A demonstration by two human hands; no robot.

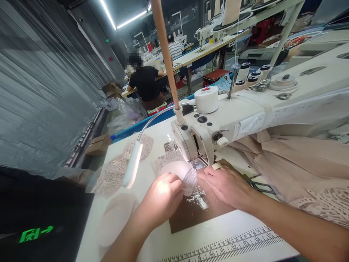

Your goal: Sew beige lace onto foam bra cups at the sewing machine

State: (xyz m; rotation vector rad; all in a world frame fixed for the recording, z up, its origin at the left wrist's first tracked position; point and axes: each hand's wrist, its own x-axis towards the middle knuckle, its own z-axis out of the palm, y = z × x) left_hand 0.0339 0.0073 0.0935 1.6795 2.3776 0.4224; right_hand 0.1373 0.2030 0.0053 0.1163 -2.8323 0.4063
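Below the head of a white sewing machine (188, 143) lies a pale cup-shaped piece with lace (190, 180). My left hand (166, 191) is closed on its near edge, with the fingertips partly hidden. My right hand (226, 183) rests flat to the right of the presser foot, its fingers stretched toward the lace and holding nothing that I can see. Both hands are over a brown plate (185, 218) with a shiny patch. A lamp (133, 165) on a bendable neck lights the work from the left.
Lace pieces (111, 176) and a smooth pale cup (116, 218) lie at the left of the table. A printed ruler (226, 247) runs along the near edge. Beige fabric (272, 156) is heaped at right. A person in black (147, 83) sits farther back.
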